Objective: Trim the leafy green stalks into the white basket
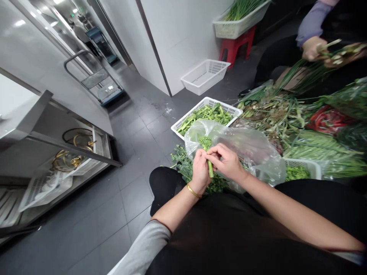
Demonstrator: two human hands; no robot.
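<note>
A leafy green stalk [210,168] sits nearly upright, pinched between the person's left hand [200,172] and right hand [226,162], which are close together above the lap. The slender, crisp-looking stem could snap under too hard a pinch. Just behind the stalk, a thin, crinkled clear plastic bag [243,152] sags against a white lattice basket [189,113] of greens. Loose leaves [180,162] lie below the stalk and could slide onto the dark tile floor [143,126].
</note>
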